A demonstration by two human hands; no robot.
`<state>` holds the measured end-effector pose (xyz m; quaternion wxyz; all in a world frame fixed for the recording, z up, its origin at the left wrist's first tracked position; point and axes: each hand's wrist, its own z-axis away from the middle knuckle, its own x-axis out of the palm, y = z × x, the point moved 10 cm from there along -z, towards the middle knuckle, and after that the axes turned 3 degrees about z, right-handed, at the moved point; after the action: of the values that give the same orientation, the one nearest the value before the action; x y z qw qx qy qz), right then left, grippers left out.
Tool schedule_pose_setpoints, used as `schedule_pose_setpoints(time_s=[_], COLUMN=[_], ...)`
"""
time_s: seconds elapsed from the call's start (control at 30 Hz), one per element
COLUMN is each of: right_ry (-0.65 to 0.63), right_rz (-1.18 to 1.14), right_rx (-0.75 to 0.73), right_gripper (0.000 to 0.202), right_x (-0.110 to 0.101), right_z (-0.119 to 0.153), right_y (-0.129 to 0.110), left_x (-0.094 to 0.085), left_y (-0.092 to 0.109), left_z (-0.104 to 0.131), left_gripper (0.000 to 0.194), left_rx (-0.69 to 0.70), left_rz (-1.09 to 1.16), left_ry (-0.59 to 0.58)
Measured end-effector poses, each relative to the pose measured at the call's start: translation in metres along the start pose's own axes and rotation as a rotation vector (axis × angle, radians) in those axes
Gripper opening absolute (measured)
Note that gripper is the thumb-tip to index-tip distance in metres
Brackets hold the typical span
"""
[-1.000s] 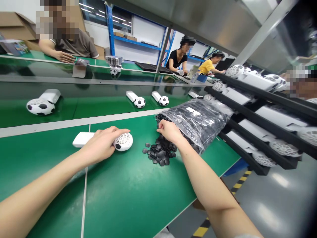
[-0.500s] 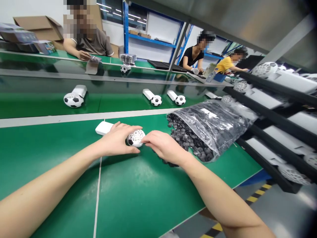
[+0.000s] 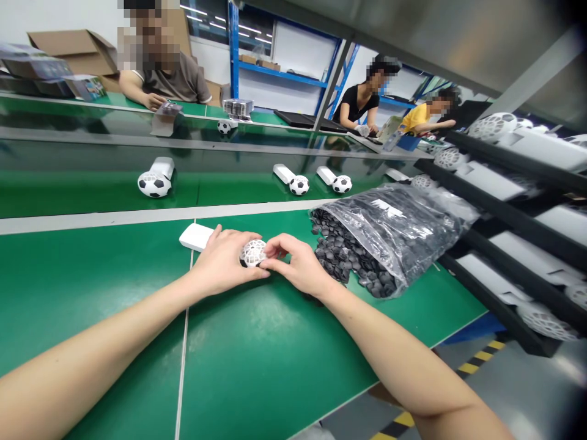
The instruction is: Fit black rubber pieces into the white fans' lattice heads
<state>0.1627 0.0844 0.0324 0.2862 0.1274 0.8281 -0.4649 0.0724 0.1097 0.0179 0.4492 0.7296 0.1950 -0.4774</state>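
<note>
A white device with a football-shaped head (image 3: pixel 253 252) and a flat white handle (image 3: pixel 196 237) lies on the green worktop in front of me. The head has an openwork white lattice on top and black patches low on its side. My left hand (image 3: pixel 229 255) wraps around the device from the left, its thumb along the near side and its fingers behind. At the head's right edge, my right hand (image 3: pixel 293 261) grips with bent fingers and thumb; whether a small piece sits under the fingertips is hidden. Just right of that hand, loose black pieces (image 3: pixel 337 253) spill from a clear plastic bag (image 3: pixel 403 220).
Beyond the worktop's pale edge strip (image 3: pixel 114 217), a green belt carries several football-headed devices (image 3: pixel 156 180). A black rack (image 3: pixel 504 226) with white devices stands at the right. Co-workers (image 3: pixel 360 104) sit across the line, under blue shelving (image 3: pixel 284 74).
My right fingers have spread around the head's right edge, and the head has turned slightly, hiding some black patches. Devices on the belt have shifted right.
</note>
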Motion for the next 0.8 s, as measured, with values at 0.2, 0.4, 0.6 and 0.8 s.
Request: schedule_pose_setpoints(time_s=[0.2, 0.4, 0.6, 0.8], right_ry=[-0.071, 0.008, -0.049, -0.083], right_rz=[0.09, 0.053, -0.242, -0.198], right_rx=[-0.059, -0.059, 0.181, 0.263], right_gripper=[0.004, 0.006, 0.029, 0.024], right_x=[0.004, -0.001, 0.017, 0.001], right_z=[0.004, 0.001, 0.003, -0.001], right_y=[-0.003, -0.005, 0.025, 0.033], left_x=[0.002, 0.002, 0.0, 0.005], left_y=[-0.003, -0.002, 0.002, 0.008], left_z=[0.001, 0.002, 0.0, -0.002], left_gripper=[0.069, 0.061, 0.05, 0.054], left_rx=[0.007, 0.002, -0.031, 0.145], left_rz=[-0.011, -0.022, 0.011, 0.09], left_ry=[0.067, 0.08, 0.09, -0.087])
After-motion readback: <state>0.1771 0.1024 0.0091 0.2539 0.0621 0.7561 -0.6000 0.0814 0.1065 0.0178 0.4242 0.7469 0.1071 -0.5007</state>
